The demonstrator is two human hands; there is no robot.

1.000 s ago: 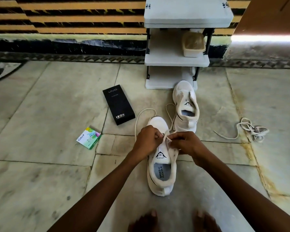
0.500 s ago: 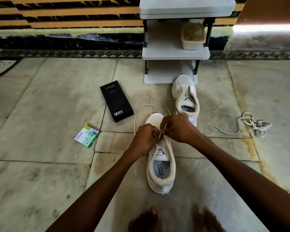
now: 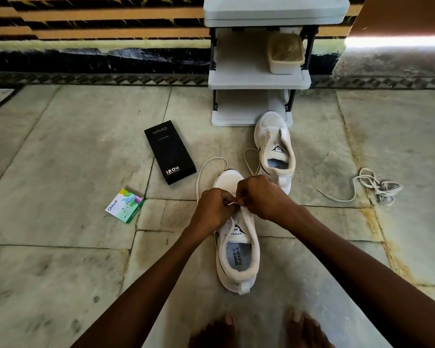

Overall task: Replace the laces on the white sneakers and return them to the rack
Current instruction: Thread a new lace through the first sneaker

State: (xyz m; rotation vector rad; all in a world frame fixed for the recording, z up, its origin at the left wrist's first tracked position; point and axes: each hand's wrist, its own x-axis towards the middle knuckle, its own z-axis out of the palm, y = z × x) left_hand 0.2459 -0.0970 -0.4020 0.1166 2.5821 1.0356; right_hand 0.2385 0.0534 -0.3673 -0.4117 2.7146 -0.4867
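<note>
Two bare feet (image 3: 216, 332) show at the near edge, on the stone floor (image 3: 60, 285). Just past them lies the near sneaker (image 3: 239, 262). It is long from heel to toe. Its heel is by the feet and its toe points away, at the rack. Its open top faces up.

Both hands meet over the middle of this shoe. The left hand (image 3: 212, 209) and right hand (image 3: 264, 197) have curled fingers, and each grip is pinched tight on the white lace (image 3: 232, 203). The lace tip sticks out between the two grips. Past the grip the lace makes two loose loops on the floor, one on each side of the toe.

Left of the grip lies a small green packet (image 3: 124, 205). Well off to the right lies a loose lace (image 3: 377, 187) in a tangle. Past the grip and to the left is a black box (image 3: 170, 151), lying flat.

Just past the right hand sits the far sneaker (image 3: 276, 151). It too runs heel near, toe far, and its toe reaches the rack's (image 3: 256, 79) bottom shelf. On the middle shelf stands a tub (image 3: 285, 54).
</note>
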